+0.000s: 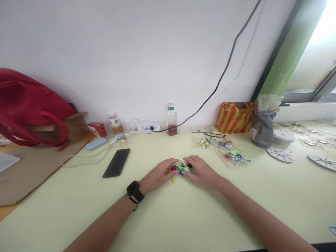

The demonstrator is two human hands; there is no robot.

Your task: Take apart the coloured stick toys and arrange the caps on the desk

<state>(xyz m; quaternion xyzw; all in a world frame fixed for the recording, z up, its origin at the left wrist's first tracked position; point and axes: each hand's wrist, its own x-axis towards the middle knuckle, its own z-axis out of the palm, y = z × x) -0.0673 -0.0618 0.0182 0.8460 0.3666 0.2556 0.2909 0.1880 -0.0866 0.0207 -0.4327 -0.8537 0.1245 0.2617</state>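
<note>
A small heap of thin coloured plastic pieces (181,168), in green, red, blue, yellow, white and black, lies on the pale table in front of me. From the left, my left hand (160,174) curls round the heap, thumb at the near side and fingers at the far side. My right hand (201,172) closes round it from the right in the same way. Both sets of fingertips touch the pieces and cover part of them. One yellow piece (173,181) pokes out toward me. A black watch (135,191) is on my left wrist.
Clear bags of similar pieces (235,156) lie to the right, near a striped bag (235,117) and round slotted discs (280,154). On the left are a black phone (116,163), a white cable (86,163) and a red backpack (31,105). A bottle (172,119) stands by the wall.
</note>
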